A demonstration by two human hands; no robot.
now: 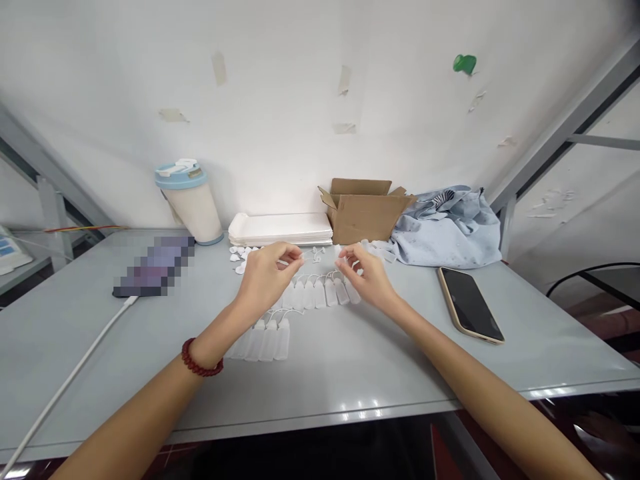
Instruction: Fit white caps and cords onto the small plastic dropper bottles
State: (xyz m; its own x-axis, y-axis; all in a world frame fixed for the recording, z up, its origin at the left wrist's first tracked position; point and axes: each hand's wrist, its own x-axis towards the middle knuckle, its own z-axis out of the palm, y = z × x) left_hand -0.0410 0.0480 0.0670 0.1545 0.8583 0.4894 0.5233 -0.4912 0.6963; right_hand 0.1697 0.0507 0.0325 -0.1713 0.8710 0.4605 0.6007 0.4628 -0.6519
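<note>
My left hand (267, 273) is closed in a pinch, with a thin white string (307, 255) at its fingertips. Opposite it, my right hand (369, 275) pinches too, beside a small whitish piece (339, 250); what lies between its fingers is too small to make out. Below and between the hands runs a row of translucent white tags (320, 293) with string loops. Nearer me, another row of such tags (270, 340) lies partly behind my left forearm. Small white bits (241, 253) are scattered behind my left hand.
A stack of white envelopes (280, 228), an open cardboard box (367, 217) and a light blue cloth (445, 230) line the wall. A tumbler (193, 207) and a charging phone (155, 267) stand left. Another phone (471, 305) lies right on the grey table (350, 380).
</note>
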